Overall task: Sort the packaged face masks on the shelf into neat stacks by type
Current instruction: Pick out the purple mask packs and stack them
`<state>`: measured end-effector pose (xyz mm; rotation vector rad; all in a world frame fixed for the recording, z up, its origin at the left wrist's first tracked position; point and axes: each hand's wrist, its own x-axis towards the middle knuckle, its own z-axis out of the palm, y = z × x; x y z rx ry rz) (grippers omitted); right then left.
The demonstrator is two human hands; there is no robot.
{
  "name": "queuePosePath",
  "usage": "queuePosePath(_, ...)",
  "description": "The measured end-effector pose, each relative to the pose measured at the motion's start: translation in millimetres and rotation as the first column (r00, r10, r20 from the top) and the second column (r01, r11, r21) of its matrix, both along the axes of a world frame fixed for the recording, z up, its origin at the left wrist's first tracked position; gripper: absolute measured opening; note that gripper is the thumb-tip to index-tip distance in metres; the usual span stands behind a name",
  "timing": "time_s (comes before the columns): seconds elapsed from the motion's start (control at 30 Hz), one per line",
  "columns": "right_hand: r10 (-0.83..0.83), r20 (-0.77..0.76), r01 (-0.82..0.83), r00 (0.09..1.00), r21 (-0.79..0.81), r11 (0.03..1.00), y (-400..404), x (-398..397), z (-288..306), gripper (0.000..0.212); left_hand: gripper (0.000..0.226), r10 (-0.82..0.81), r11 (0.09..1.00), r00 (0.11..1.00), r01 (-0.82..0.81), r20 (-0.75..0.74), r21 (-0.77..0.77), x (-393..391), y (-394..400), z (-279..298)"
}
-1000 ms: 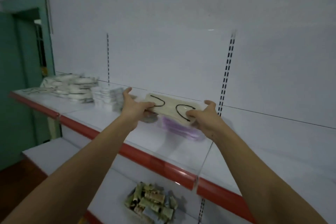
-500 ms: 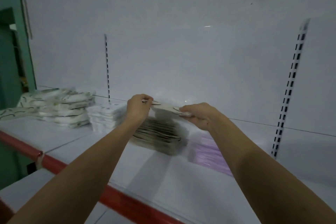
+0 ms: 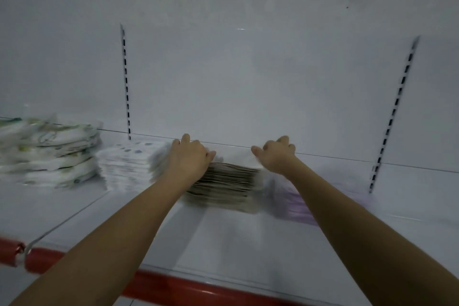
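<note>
While both arms reach forward, the white shelf (image 3: 223, 243) with its red front edge carries four piles of packaged masks: a green-printed stack (image 3: 47, 154) far left, a white stack (image 3: 126, 169) beside it, a beige stack (image 3: 226, 186) in the middle, and purple packs (image 3: 295, 204) right. The left hand (image 3: 188, 159) and right hand (image 3: 275, 156) rest on the beige stack's top; the blur hides whether their fingers pinch anything.

Four mask piles sit in a row on the shelf (image 3: 223, 243) — a loose pile (image 3: 49, 154) far left, then a squared stack (image 3: 126, 169). Next comes the middle stack (image 3: 228, 184) with both hands on top — left hand (image 3: 190, 156), right hand (image 3: 278, 155) — and a flat pile (image 3: 293, 201) lies rightmost.
</note>
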<state>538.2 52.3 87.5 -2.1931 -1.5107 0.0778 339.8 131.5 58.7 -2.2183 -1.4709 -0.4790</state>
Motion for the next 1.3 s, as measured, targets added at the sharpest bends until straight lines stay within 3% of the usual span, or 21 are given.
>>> queuePosePath(0.07, 0.023, -0.053, -0.012, 0.998, 0.194, 0.981, -9, -3, 6, 0.048, 0.045, -0.054, 0.995, 0.998, 0.049, 0.045, 0.091, -7, 0, 3)
queuePosePath(0.13, 0.038, -0.101, -0.002, 0.994, 0.334, 0.943, -25, -5, 9, 0.032, 0.049, -0.115, 0.986, 0.976, 0.089, 0.184, 0.144, -8, -7, 7)
queuePosePath(0.27, 0.025, -0.119, 0.031, 0.993, 0.451, 0.892, -69, 3, 4, 0.021, 0.044, -0.301, 0.944, 0.892, 0.23, 0.337, 0.236, 18, -48, 21)
queuePosePath(0.33, 0.009, -0.146, 0.059, 0.989, 0.451, 0.891, -93, 16, 5, 0.027, 0.04, -0.4, 0.916, 0.821, 0.375, 0.406, 0.145, 45, -79, 30)
queuePosePath(0.4, -0.01, -0.167, 0.078, 0.986, 0.406, 0.91, -114, 35, 3, 0.036, 0.034, -0.426, 0.859, 0.757, 0.51, 0.495, -0.041, 79, -110, 32)
queuePosePath(0.5, -0.092, -0.13, 0.129, 0.987, 0.313, 0.941, -151, 76, -6, 0.044, 0.031, -0.407, 0.773, 0.749, 0.587, 0.523, -0.239, 142, -155, 23)
queuePosePath(0.63, -0.169, -0.119, 0.193, 0.979, 0.244, 0.95, -215, 156, -20, 0.049, 0.03, -0.404, 0.727, 0.761, 0.604, 0.508, -0.326, 233, -213, 5)
queuePosePath(0.77, -0.238, -0.161, 0.267, 0.958, 0.193, 0.944, -295, 272, -45, 0.045, 0.027, -0.407, 0.636, 0.712, 0.67, 0.572, -0.382, 347, -274, -21)
queuePosePath(0.9, -0.382, -0.237, 0.436, 0.893, 0.255, 0.863, -378, 406, -76, 0.021, 0.022, -0.348, 0.479, 0.622, 0.761, 0.702, -0.437, 477, -327, -42)
queuePosePath(0.97, -0.507, -0.222, 0.551, 0.833, 0.242, 0.799, -415, 468, -87, 0.018, 0.031, -0.305, 0.43, 0.627, 0.762, 0.717, -0.484, 537, -343, -48)
queuePosePath(1.1, -0.66, -0.165, 0.68, 0.733, 0.152, 0.718, -470, 560, -104, 0.042, 0.042, -0.252, 0.409, 0.684, 0.716, 0.684, -0.565, 624, -359, -55)
queuePosePath(1.2, -0.63, -0.222, 0.662, 0.744, 0.115, 0.741, -488, 606, -111, 0.056, 0.076, -0.228, 0.477, 0.803, 0.585, 0.551, -0.656, 673, -361, -65)
queuePosePath(1.3, -0.59, -0.287, 0.612, 0.754, -0.018, 0.791, -485, 632, -120, 0.075, 0.096, -0.265, 0.546, 0.883, 0.469, 0.388, -0.694, 702, -357, -80)
